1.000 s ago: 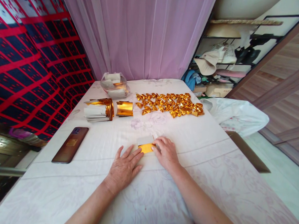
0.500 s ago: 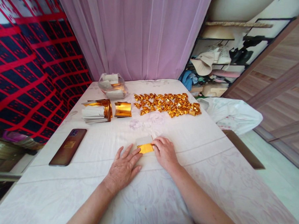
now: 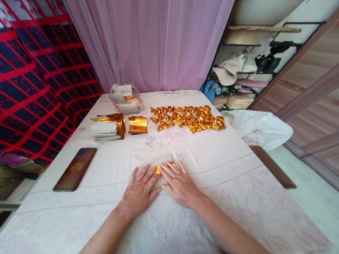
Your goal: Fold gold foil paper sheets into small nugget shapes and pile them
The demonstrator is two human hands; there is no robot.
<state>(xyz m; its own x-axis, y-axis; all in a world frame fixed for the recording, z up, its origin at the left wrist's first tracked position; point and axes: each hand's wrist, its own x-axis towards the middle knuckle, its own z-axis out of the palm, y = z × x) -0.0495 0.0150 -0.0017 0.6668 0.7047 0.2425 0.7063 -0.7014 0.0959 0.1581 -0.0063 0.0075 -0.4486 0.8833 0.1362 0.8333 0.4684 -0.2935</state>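
1. Foil sheet (image 3: 163, 165): gold on one face, white on the other; lies flat on the table (image 3: 216, 170) at centre, near the front edge. Only a small gold patch and a pale strip at its 12 o'clock side show; the hands cover the rest.
2. Left hand (image 3: 138, 190): open, palm down, fingers spread; fingertips rest on the sheet's 9 o'clock edge. Grasps nothing.
3. Right hand (image 3: 179, 184): open, flat, fingers pointing to 11 o'clock; lies over the sheet's 3 o'clock half and presses it down. Grasps nothing.
4. Step in hand, by judgement: flattening or creasing a fold. To do it well, one hand pins the sheet while the other runs along the fold line, edges kept matched, since foil slips and holds any stray crease.
5. Folded gold pieces (image 3: 187, 118): a spread cluster at 1 o'clock from the hands, well apart.
6. Sheet stack (image 3: 106, 128): at 11 o'clock, with a curled gold bundle (image 3: 138, 124) just beside it at its 3 o'clock.
7. Clear bag (image 3: 125, 98): at the stack's 12 o'clock, holding more sheets.
8. Phone (image 3: 75, 174): at 9 o'clock from the hands, face down, apart.
9. Curtain (image 3: 154, 37): hangs at 12 o'clock, past the table's far end.
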